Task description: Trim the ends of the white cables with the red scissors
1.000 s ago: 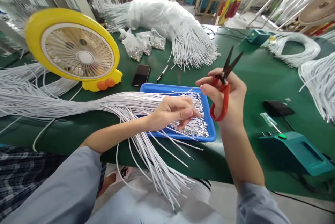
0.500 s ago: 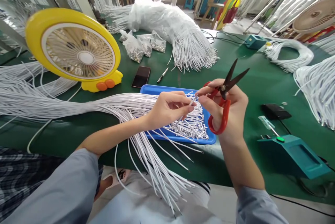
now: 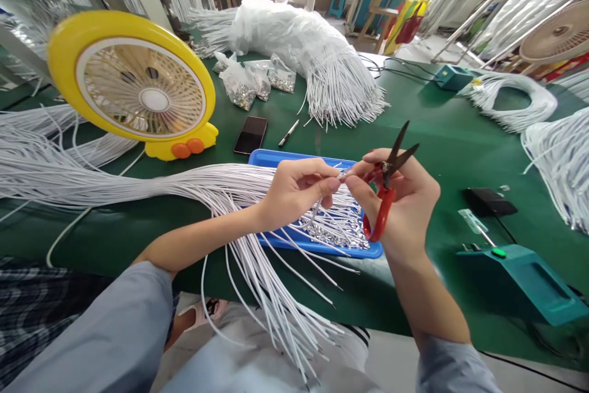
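My left hand (image 3: 301,190) pinches the end of a white cable over the blue tray (image 3: 375,252). A small metal piece shows at that cable end, between the fingertips of both hands. Red-handled scissors (image 3: 380,212) hang in my right hand (image 3: 400,197), their dark blades parted and pointing up and away. The thumb and forefinger of that same hand also pinch at the cable end. Below, a bundle of white cables (image 3: 193,181) runs in from the left, partly across the tray, with many metal-tipped ends (image 3: 340,233) lying in it. Other cable ends droop over the table's front edge.
A yellow fan (image 3: 133,80) stands at the left. Behind the tray lie a phone (image 3: 251,135), a pen (image 3: 288,133), bags of small metal parts (image 3: 243,89) and a plastic-wrapped cable bundle (image 3: 294,37). A teal device (image 3: 519,279) and a black box (image 3: 490,201) sit at right.
My right hand has turned a little and come closer to the left fingertips. The scissor blades have swung lower and leftward with it. The left hand keeps its pinch on the cable.
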The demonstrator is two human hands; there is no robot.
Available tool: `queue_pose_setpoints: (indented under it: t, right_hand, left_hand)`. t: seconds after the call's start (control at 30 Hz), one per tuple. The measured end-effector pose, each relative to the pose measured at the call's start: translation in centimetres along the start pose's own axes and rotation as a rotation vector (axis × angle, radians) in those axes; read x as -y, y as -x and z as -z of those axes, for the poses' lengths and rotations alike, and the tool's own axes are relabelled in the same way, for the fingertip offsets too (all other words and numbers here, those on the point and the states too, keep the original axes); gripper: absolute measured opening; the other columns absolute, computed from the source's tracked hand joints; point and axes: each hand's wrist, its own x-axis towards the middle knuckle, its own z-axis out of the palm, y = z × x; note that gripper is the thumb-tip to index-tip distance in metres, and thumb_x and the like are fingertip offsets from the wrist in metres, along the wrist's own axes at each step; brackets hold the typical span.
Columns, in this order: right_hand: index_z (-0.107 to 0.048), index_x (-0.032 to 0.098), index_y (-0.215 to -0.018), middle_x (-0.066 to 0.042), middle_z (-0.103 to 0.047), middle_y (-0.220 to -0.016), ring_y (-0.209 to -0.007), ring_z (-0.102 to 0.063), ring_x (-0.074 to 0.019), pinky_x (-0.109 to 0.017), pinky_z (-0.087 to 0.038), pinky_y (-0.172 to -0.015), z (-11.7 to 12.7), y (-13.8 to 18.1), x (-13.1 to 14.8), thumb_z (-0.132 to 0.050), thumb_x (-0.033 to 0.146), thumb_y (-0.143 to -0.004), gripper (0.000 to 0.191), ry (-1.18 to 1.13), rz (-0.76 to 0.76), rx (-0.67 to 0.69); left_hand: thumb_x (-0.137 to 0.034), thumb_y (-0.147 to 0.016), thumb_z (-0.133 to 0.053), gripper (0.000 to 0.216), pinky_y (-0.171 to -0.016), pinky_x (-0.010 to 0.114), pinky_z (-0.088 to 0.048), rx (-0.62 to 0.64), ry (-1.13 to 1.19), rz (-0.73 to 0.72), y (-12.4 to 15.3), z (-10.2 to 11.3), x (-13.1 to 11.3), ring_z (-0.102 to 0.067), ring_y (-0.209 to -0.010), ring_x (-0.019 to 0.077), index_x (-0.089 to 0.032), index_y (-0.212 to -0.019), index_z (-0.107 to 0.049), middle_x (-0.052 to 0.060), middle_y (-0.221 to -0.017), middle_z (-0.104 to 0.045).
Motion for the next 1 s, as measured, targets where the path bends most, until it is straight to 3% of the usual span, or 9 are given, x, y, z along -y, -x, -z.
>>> queue_pose_setpoints:
  t: [0.13,0.23,0.4,0.7,1.0]
  right_hand:
    - [-0.062,0.024,-0.093,0.003,-0.064,-0.073,-0.062,-0.058,-0.0122,-0.029,-0.047,-0.060,0.8,-0.5,0.0,-0.071,0.017,-0.075,0.022,0.152,0.035,0.017]
    - [-0.063,0.025,-0.096,0.000,-0.068,-0.083,-0.072,-0.062,-0.0166,-0.031,-0.048,-0.063,1.5,-0.9,-0.1,-0.069,0.020,-0.077,0.021,0.319,0.103,0.011]
    - [-0.065,0.025,-0.098,-0.003,-0.069,-0.087,-0.076,-0.061,-0.0192,-0.032,-0.045,-0.061,1.8,-1.1,-0.2,-0.071,0.022,-0.074,0.025,0.556,0.175,0.113]
    - [-0.066,0.024,-0.099,-0.004,-0.068,-0.086,-0.080,-0.061,-0.0212,-0.033,-0.047,-0.063,1.1,-0.7,-0.4,-0.070,0.023,-0.074,0.026,0.596,0.235,0.194]
    - [-0.066,0.024,-0.099,-0.004,-0.068,-0.086,-0.079,-0.061,-0.0210,-0.033,-0.048,-0.064,1.2,-0.5,-0.1,-0.069,0.023,-0.075,0.025,0.586,0.224,0.213]
  left_hand:
    - [-0.033,-0.085,-0.068,0.023,-0.047,0.018,-0.051,-0.077,-0.024,-0.054,-0.3,0.3,-0.1,-0.061,-0.049,0.0073,-0.011,-0.078,-0.067,0.000,-0.064,-0.059]
    - [-0.026,-0.085,-0.067,0.016,-0.048,0.016,-0.050,-0.121,-0.042,-0.118,-0.6,0.7,-0.4,-0.060,-0.048,0.0061,-0.011,-0.078,-0.069,-0.001,-0.063,-0.057]
    - [-0.020,-0.084,-0.067,0.010,-0.048,0.016,-0.051,-0.130,-0.102,-0.164,-0.5,0.9,-0.6,-0.061,-0.050,0.0054,-0.012,-0.079,-0.070,-0.001,-0.067,-0.057]
    - [-0.023,-0.085,-0.066,0.012,-0.047,0.014,-0.051,-0.122,-0.227,-0.238,-0.4,1.0,-0.5,-0.059,-0.054,0.0051,-0.013,-0.082,-0.072,0.001,-0.073,-0.059]
    - [-0.015,-0.084,-0.065,0.010,-0.049,0.016,-0.053,-0.096,-0.237,-0.281,-0.3,1.0,-0.5,-0.058,-0.057,0.0064,-0.015,-0.085,-0.075,0.002,-0.074,-0.060]
